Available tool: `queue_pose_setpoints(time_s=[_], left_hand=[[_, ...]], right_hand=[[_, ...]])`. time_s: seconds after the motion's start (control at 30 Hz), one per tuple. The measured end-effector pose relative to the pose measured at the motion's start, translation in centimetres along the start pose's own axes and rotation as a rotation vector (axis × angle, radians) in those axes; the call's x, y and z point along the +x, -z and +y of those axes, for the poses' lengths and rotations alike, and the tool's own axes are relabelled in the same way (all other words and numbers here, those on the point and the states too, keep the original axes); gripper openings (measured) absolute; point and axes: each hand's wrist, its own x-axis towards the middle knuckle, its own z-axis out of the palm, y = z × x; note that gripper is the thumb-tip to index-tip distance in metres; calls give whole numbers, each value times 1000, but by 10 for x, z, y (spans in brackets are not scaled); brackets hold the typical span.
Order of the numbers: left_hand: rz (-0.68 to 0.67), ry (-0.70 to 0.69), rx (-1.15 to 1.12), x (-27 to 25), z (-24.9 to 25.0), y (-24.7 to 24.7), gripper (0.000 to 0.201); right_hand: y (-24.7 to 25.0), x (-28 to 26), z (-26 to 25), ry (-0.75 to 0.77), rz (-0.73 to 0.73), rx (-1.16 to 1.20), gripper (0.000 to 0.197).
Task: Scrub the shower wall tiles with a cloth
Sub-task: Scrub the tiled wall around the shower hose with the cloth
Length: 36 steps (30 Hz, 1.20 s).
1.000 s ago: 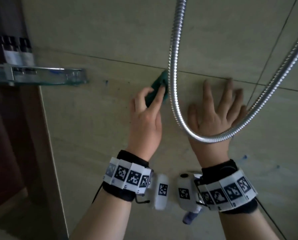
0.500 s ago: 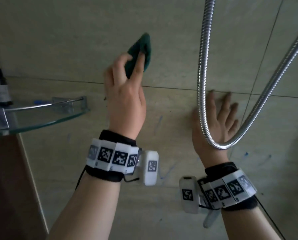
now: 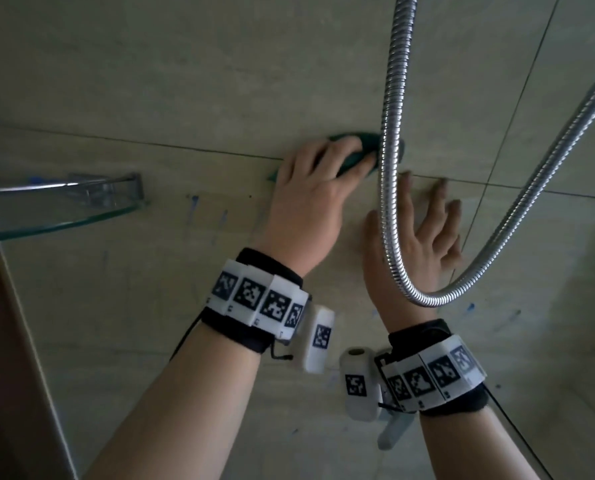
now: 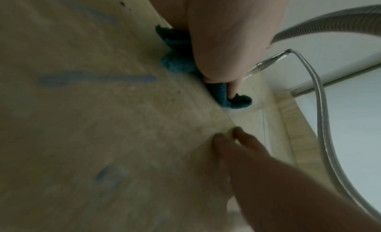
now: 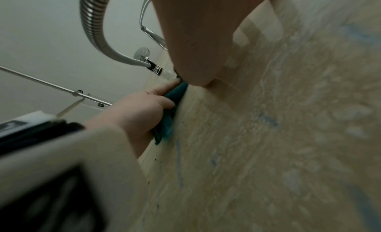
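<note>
Left hand [image 3: 309, 199] clamped on green cloth [image 3: 354, 152], pressed to wall tiles [image 3: 185, 81]. Right hand [image 3: 424, 237] splayed flat, bracing. Cloth likely soft, light, bunching; best gripped mid-wad.

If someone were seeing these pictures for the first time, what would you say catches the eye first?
The shiny metal shower hose stands out first, looping down in front of the right hand, which lies flat against the wall tiles. Just left of it, the left hand presses a green cloth onto the tile seam. Blue streaks mark the tiles below, beside a glass corner shelf at far left.
</note>
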Motion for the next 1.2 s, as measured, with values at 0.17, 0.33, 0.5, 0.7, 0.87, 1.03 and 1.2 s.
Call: queue_pose_setpoints(time_s=[0.17, 0.33, 0.5, 0.7, 0.87, 1.03, 1.2], left_hand=[[-49, 17, -2, -58, 5, -14, 49], [-78, -4, 56, -68, -5, -12, 47], [18, 119, 114, -15, -14, 5, 53], [-4, 120, 117, -30, -2, -3, 53], [-73, 7, 83, -91, 9, -24, 50], [-86, -143, 94, -131, 7, -42, 38], [-78, -98, 192, -118, 0, -28, 50]], right_hand=[[-12, 0, -2, 2, 137, -19, 58], [-18, 0, 0, 22, 229, -18, 53], [-18, 3, 7, 43, 197, 53, 57], [-8, 2, 12, 46, 94, 62, 61], [-9, 0, 13, 68, 135, 45, 59], [-13, 0, 8, 13, 169, 57, 55], [-12, -2, 6, 33, 129, 50, 57]])
